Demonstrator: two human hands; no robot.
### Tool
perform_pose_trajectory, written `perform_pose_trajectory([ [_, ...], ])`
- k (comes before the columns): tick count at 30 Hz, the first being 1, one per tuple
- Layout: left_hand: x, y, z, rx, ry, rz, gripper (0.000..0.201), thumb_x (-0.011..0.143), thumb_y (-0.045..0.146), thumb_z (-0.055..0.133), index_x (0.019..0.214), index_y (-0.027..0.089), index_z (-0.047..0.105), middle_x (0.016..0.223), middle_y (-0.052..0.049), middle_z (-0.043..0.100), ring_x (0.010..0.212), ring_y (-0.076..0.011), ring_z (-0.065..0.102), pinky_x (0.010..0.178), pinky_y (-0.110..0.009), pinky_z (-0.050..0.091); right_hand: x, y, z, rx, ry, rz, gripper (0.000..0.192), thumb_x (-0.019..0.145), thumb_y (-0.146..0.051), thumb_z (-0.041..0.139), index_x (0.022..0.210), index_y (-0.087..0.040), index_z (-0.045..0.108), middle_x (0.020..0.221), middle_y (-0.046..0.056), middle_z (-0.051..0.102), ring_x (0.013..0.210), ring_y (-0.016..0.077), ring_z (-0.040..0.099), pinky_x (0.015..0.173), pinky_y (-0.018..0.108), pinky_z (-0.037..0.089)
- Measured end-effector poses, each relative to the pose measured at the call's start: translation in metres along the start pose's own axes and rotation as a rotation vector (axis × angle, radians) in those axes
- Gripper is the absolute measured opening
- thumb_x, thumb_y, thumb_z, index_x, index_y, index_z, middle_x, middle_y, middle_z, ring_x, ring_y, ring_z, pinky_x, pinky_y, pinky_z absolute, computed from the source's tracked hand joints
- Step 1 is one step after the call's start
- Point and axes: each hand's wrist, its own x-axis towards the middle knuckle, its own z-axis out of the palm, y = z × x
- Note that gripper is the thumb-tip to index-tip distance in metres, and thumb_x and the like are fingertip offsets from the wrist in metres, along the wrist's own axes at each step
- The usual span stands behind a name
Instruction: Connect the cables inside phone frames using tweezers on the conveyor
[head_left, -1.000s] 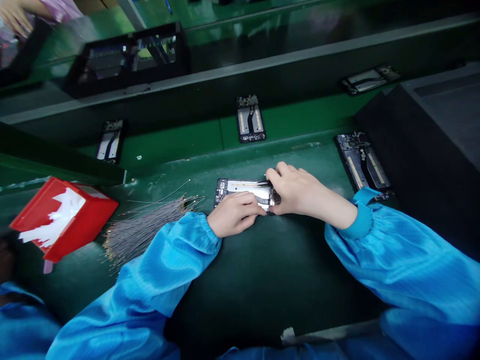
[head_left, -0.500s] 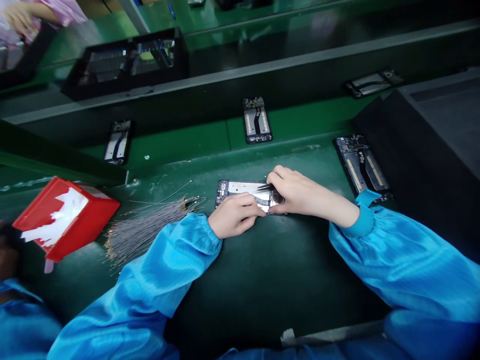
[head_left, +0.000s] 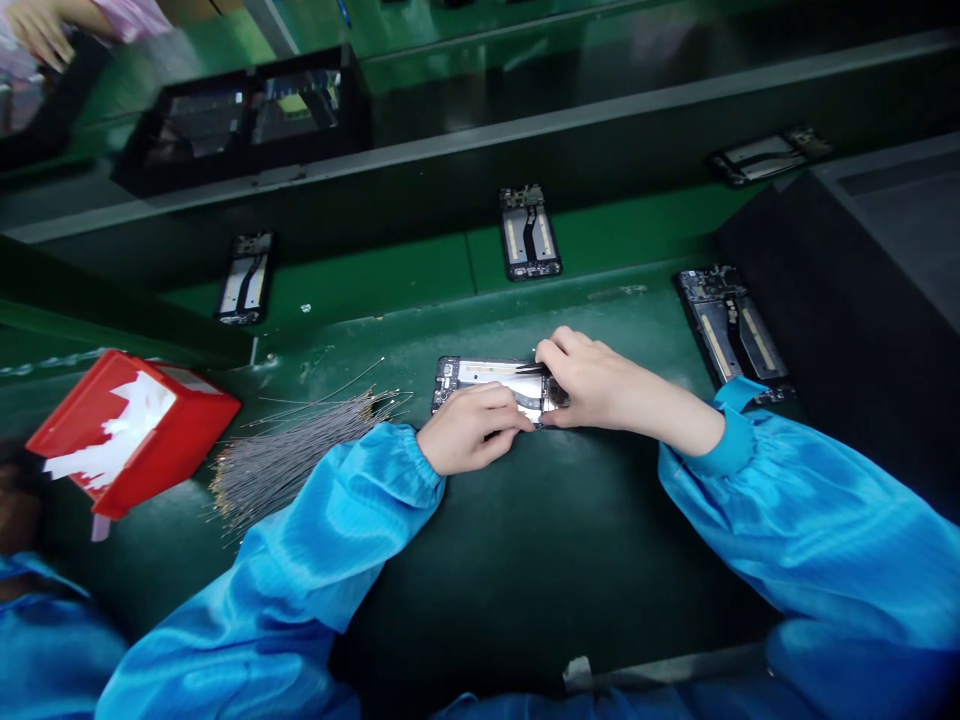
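An opened phone (head_left: 487,370) lies crosswise on the green bench, with its circuit boards and a metal plate showing. My left hand (head_left: 474,428) is closed over its near edge, fingers bent and pressed against it; what the fingertips touch is partly hidden. Dark tweezers (head_left: 531,369) are pinched in my right hand (head_left: 589,380), their tips pointing left over the phone. The right thumb rests at the phone's near edge, and that hand covers much of the right end. A bundle of thin grey cables (head_left: 300,455) lies left of my left hand.
A red bin (head_left: 161,470) with torn white paper stands at the left. Another opened phone (head_left: 735,335) lies right, beside a black box (head_left: 847,300). More opened phones (head_left: 529,235) sit on the green strip behind. A black tray (head_left: 244,120) and another person's hand (head_left: 41,30) are beyond.
The phones on the green strip have shifted slightly right, and the black tray beyond appears slightly further left. Both my hands stay at the phone with hardly any movement.
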Motion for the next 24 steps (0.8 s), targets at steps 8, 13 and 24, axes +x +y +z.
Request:
perform_pose_trajectory([
  [8,0.002,0.003,0.002,0.029,0.058,-0.049,0.020,0.080,0.014,0.041,0.084,0.016,0.060,0.073,-0.003,0.055,0.070,-0.0126,0.049,0.064,-0.023,0.042,-0.004,0.003,0.005,0.007,0.040,-0.032,0.040,0.064,-0.038,0.062,0.093,-0.017,0.044,0.093,0.009,0.045,0.082,0.0238,0.047,0.064,0.031,0.037],
  [13,0.003,0.004,0.006,0.088,0.101,-0.188,0.009,0.078,0.015,0.046,0.075,0.015,0.054,0.066,0.000,0.049,0.064,-0.0111,0.046,0.061,-0.022,0.039,-0.007,0.007,0.008,0.010,0.082,-0.070,0.041,0.067,-0.041,0.062,0.095,-0.016,0.046,0.096,0.010,0.047,0.085,0.0239,0.048,0.066,0.031,0.036],
  [24,0.006,0.007,0.007,0.108,0.086,-0.254,0.007,0.074,0.012,0.047,0.070,0.016,0.051,0.063,0.002,0.045,0.061,-0.0102,0.043,0.059,-0.021,0.036,-0.002,-0.006,-0.004,-0.209,0.055,-0.100,0.037,0.066,-0.039,0.065,0.087,-0.013,0.048,0.088,0.009,0.052,0.077,0.0222,0.050,0.060,0.029,0.030],
])
